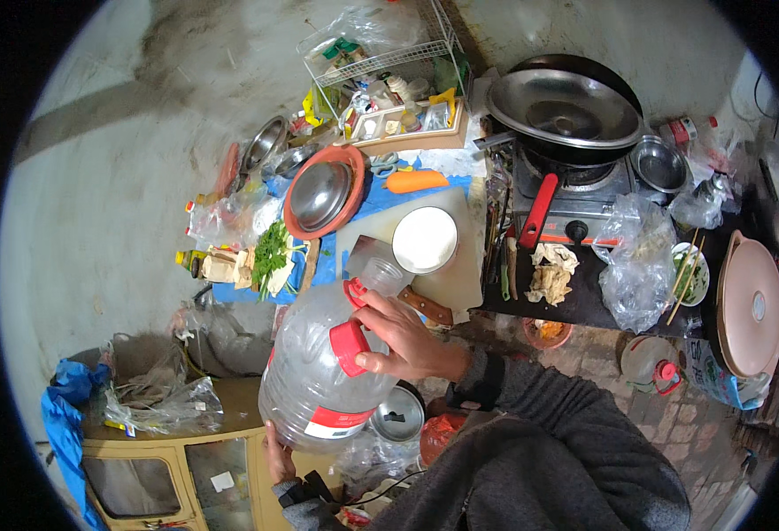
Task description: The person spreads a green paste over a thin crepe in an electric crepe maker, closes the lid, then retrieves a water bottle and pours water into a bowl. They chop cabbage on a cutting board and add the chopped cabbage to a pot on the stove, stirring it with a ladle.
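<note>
A large clear plastic jug point(296, 372) with a red and white label is tilted in front of me, its open neck point(381, 272) pointing up toward the cutting board. My left hand point(279, 455) holds it low, near its base. My right hand point(406, 338) grips a red cap point(349, 348) between thumb and fingers, with other fingers at the jug's red handle point(354, 292). Just beyond the neck, a round container point(425, 240) with white contents stands on the white cutting board point(459, 279). A wood-handled cleaver point(426, 305) lies partly under the neck.
Leafy greens point(271, 255) and a metal bowl in an orange basin point(296, 229) are on the left. A peeled carrot point(416, 181) lies behind the board. On the right, a wok point(562, 119) sits on a gas stove point(575, 212), its red handle point(539, 212) jutting toward me.
</note>
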`<state>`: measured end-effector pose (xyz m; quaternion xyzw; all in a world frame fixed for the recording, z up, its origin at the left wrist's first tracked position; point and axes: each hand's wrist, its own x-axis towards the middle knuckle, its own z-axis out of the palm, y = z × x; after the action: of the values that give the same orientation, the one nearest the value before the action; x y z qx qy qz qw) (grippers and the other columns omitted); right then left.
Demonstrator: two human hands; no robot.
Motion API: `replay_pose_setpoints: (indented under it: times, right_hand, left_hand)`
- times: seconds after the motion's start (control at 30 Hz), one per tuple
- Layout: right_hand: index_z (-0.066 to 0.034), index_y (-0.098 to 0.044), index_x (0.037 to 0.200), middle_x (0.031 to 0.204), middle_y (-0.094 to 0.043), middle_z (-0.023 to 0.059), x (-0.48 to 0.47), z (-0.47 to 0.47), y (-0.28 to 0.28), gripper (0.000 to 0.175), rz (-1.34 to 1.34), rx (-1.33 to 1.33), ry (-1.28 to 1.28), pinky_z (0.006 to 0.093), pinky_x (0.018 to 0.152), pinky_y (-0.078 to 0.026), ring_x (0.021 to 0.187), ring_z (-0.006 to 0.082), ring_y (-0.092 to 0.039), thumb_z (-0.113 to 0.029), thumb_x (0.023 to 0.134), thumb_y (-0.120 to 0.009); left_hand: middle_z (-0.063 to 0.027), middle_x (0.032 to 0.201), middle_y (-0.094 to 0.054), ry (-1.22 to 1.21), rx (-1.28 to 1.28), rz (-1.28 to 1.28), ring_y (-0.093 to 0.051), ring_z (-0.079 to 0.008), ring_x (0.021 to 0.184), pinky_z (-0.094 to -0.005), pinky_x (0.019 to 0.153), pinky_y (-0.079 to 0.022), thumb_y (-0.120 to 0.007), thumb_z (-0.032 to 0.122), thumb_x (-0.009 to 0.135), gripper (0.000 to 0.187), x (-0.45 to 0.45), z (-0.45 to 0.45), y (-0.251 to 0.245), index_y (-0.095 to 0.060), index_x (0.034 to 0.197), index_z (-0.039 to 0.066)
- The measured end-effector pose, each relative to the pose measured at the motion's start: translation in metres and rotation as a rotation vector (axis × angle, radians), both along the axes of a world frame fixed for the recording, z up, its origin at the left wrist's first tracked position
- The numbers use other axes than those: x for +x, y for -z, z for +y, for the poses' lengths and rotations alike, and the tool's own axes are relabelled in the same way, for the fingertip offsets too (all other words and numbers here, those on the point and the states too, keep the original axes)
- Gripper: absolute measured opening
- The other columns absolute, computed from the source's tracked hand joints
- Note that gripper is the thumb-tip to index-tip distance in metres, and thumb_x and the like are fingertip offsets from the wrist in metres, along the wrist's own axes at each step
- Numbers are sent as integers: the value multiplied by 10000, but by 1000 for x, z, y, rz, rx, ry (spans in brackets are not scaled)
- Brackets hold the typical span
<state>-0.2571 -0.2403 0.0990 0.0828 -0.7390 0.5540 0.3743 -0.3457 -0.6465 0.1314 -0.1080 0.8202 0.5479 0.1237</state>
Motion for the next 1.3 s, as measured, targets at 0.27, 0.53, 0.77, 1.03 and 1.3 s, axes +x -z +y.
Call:
replay_pose_setpoints:
  times: [0.27,0.53,0.77,1.03,1.3]
  right_hand:
    - [40,-531,1095,1177,-431,190,-11,5,19,559,-10,-125,31,466,875,-387,1075,364,-470,-460,852,-594]
    - [33,-546,1118,1202,-432,212,-20,12,32,568,13,-258,27,490,881,-400,1081,396,-482,-456,837,-613]
    - [42,-549,1089,1205,-450,240,-19,22,32,538,17,-328,21,467,883,-420,1074,412,-500,-416,822,-641]
    - [32,-551,1068,1184,-464,255,-21,28,34,521,59,-413,25,478,895,-417,1093,433,-495,-416,820,-647]
    - [12,-536,1169,1245,-448,286,-18,32,39,576,48,-471,-81,511,970,-368,1169,467,-445,-451,840,-625]
  left_hand:
    - [-124,1261,-583,67,-165,60,-580,-235,1113,-364,901,-469,-598,591,860,762,-25,27,-36,-510,1291,-31]
    - [31,834,-555,35,-332,167,-478,-77,716,-262,602,-384,-570,525,923,513,-43,45,-61,-622,1015,22]
    - [46,734,-496,54,-426,270,-422,-81,577,-263,498,-354,-545,603,899,593,-55,54,-74,-605,994,20]
    - [56,632,-430,85,-540,313,-348,-67,575,-269,507,-249,-514,537,947,517,-52,76,-92,-535,727,69]
    - [24,721,-533,131,-611,319,-404,-84,638,-264,540,-301,-518,532,945,594,-46,92,-113,-636,902,-49]
